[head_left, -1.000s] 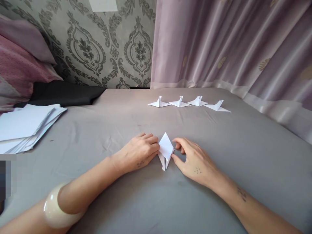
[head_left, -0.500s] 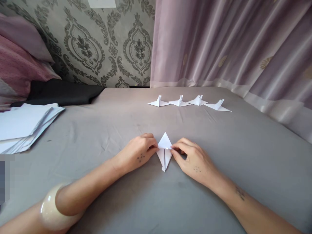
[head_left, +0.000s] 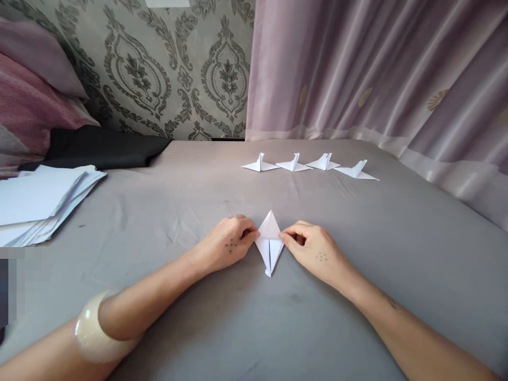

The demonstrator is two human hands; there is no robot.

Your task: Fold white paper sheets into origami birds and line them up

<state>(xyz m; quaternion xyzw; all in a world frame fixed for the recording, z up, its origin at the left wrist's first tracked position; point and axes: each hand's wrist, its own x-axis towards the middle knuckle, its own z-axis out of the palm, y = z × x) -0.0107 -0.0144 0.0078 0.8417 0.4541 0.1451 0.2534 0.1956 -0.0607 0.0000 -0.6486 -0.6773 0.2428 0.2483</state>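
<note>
A folded white paper (head_left: 270,227), shaped like a long diamond, lies between my hands. A crease runs across its middle, and a slit splits the lower half down the centre. One small corner sticks out at the bottom tip. My left hand (head_left: 234,238) pinches the paper's left corner between thumb and fingers. At the opposite corner, my right hand (head_left: 311,243) does the same, with its other fingers curled. A pale bangle (head_left: 97,330) circles my left forearm.
Several folded paper cranes (head_left: 293,165) stand in a row towards the back of the grey cloth surface (head_left: 178,190). On the left lies a stack of white paper sheets (head_left: 39,198), with a black cloth or bag (head_left: 107,148) behind it. A pink curtain (head_left: 337,69) hangs at the back right.
The upper part of the folded paper now lies flatter and looks longer. Both hands still pinch its side corners, barely shifted. The whole view has tilted slightly.
</note>
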